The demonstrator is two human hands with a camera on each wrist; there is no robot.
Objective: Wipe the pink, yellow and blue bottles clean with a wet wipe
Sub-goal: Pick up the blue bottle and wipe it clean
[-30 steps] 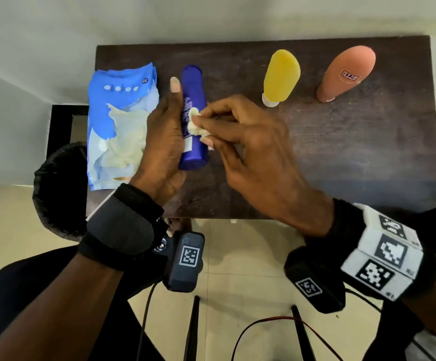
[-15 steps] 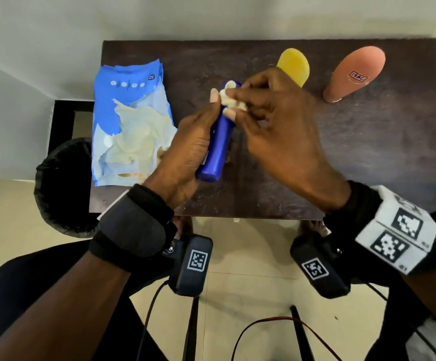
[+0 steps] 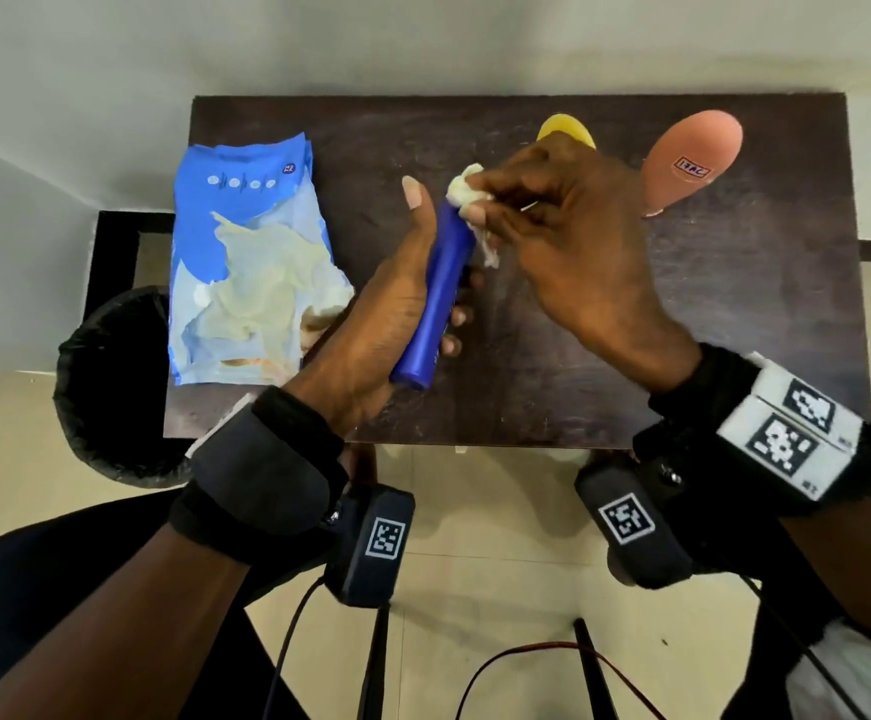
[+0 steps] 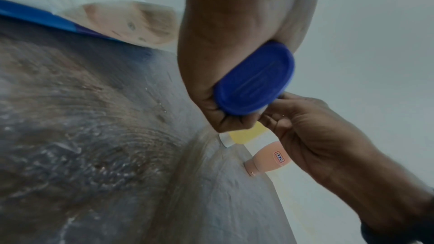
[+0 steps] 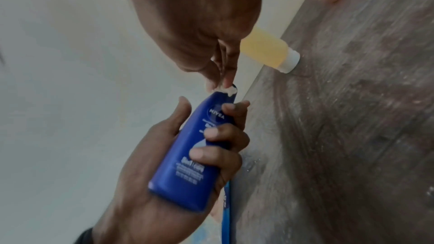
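My left hand (image 3: 412, 293) grips the blue bottle (image 3: 436, 304) (image 5: 187, 157) and holds it tilted above the dark table (image 3: 734, 314), its flat cap end (image 4: 254, 79) toward me. My right hand (image 3: 552, 220) pinches a crumpled white wet wipe (image 3: 467, 192) (image 5: 226, 91) against the bottle's far tip. The yellow bottle (image 3: 565, 132) (image 5: 267, 51) stands on its white cap behind my right hand, mostly hidden in the head view. The pink bottle (image 3: 693, 163) (image 4: 270, 157) stands cap down at the back right.
An open blue pack of wet wipes (image 3: 251, 262) lies on the table's left side. A black bin (image 3: 111, 387) sits on the floor beside the table's left front corner. Bare tabletop shows at the right and front. Cables (image 3: 526, 662) trail on the floor below.
My left hand lifted the blue bottle off the table and tilted it right. My right hand ran the wipe from the bottle's middle up to its far tip, now covering the yellow bottle.
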